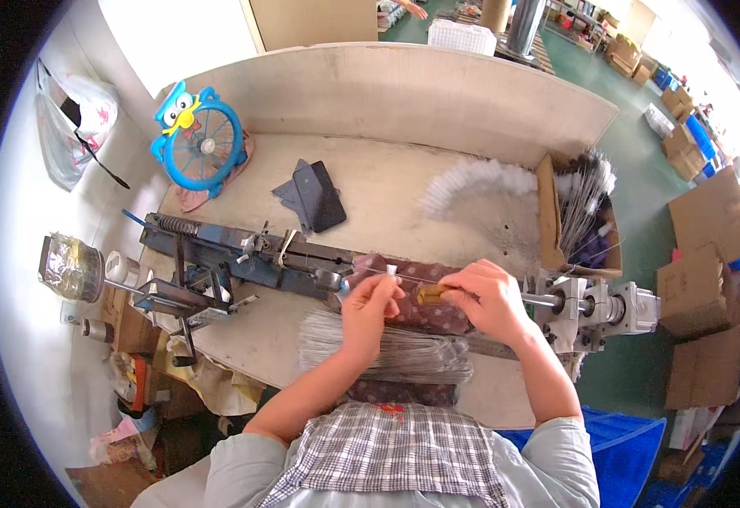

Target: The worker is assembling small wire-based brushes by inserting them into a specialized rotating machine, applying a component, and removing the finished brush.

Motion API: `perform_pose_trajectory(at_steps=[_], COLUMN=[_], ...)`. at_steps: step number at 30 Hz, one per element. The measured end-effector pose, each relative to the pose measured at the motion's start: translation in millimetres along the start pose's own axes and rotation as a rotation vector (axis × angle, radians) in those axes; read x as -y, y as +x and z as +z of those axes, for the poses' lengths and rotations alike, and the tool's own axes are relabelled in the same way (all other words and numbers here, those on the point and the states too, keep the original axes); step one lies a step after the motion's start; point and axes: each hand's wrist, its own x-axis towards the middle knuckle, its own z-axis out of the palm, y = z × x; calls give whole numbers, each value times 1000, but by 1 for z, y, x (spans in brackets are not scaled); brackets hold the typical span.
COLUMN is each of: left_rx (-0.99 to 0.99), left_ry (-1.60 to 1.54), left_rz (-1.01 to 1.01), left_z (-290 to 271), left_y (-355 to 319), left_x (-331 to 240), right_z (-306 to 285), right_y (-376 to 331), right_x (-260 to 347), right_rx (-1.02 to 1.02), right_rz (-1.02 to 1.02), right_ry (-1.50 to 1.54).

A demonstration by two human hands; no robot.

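Observation:
My left hand (372, 309) is closed in a pinch at a thin wire with a small white tuft (391, 270) at its end. From there the wire stretches right toward my other hand. My right hand (490, 298) has its fingers closed at a brass-coloured block (429, 294), in line with the machine's shaft (541, 299). Under both hands lies a dark red dotted cloth (420, 320). Just nearer to me, a thick bundle of thin metal wires (387, 349) rests on the table, with more dotted cloth below it.
A long metal machine rail (243, 254) crosses the left side; a motor unit (598, 305) sits right. White-tufted wire brushes (480, 182) lie behind, beside a carton of brushes (547, 212). A dark phone (319, 196) and a blue fan (205, 144) stand farther left.

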Motion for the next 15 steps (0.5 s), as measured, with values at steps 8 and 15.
perform_pose_trajectory(at_steps=[8,15], left_rx=[-60,-25], left_ry=[-162,-141], left_rz=[-107,-71], left_z=[-8,-15], left_y=[-3,-1], left_x=[-17,-12], right_z=[61,49], right_y=[55,58], right_x=[13,23], right_rx=[-129,92], right_rz=[-83,130], right_ry=[-309,-58])
